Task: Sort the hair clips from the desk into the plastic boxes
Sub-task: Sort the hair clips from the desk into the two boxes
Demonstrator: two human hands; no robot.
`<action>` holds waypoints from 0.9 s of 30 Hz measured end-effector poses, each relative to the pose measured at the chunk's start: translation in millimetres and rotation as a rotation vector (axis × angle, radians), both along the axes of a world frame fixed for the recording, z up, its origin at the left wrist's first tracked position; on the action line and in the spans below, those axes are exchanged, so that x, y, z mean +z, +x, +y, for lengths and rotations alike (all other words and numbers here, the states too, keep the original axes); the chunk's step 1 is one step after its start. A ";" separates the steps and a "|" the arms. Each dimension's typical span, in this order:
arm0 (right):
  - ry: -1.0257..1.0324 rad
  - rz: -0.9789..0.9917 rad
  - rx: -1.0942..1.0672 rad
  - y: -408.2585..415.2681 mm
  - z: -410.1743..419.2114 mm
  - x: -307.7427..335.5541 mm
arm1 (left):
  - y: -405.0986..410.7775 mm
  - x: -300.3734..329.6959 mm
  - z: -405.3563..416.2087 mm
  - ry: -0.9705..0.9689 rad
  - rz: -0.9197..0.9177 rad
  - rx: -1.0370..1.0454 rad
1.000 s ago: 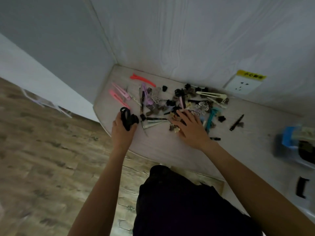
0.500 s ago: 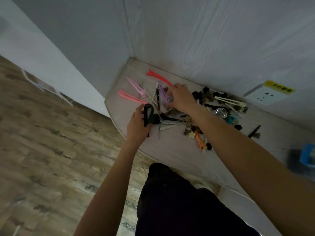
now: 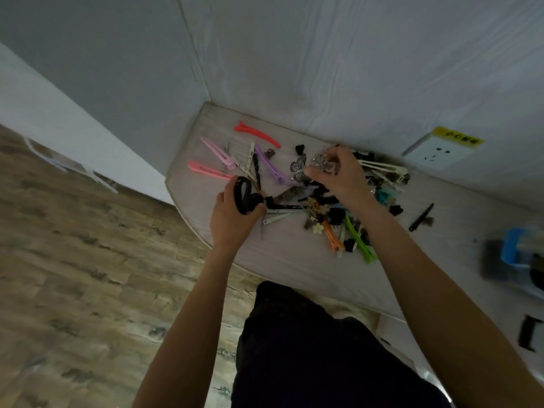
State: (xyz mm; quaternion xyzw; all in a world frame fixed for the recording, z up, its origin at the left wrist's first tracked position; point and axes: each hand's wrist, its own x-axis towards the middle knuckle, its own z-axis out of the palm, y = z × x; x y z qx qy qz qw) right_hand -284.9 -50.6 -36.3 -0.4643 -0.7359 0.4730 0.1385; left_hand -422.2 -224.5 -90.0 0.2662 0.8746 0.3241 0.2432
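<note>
A heap of hair clips point(image 3: 321, 207) in many colours lies on the pale desk point(image 3: 288, 260) near the wall corner. My left hand point(image 3: 232, 222) rests at the desk's left edge, closed around a bunch of black clips point(image 3: 245, 198). My right hand point(image 3: 338, 175) hovers over the heap's far side, its fingertips pinching a small silvery clip point(image 3: 321, 163) beside a butterfly clip point(image 3: 298, 167). Long pink clips point(image 3: 206, 169), a red one point(image 3: 256, 134) and a purple one point(image 3: 269, 167) lie spread at the left. A blurred plastic box point(image 3: 518, 254) with blue parts sits at the right.
The wall rises directly behind the heap, with a white socket point(image 3: 435, 151) under a yellow label. A thin black clip point(image 3: 421, 217) lies apart on the right. Another black item point(image 3: 530, 337) sits at the far right edge. Wooden floor lies below the desk's rounded left edge.
My right hand has shifted rightward from the purple clips to the heap's far side and picked up a silvery clip. My left hand keeps the black clips in the same spot.
</note>
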 end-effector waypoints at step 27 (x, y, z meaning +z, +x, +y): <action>0.539 -0.314 -0.588 471.9 24.6 60.6 | 415.1 102.2 226.0 0.279 0.123 -1.245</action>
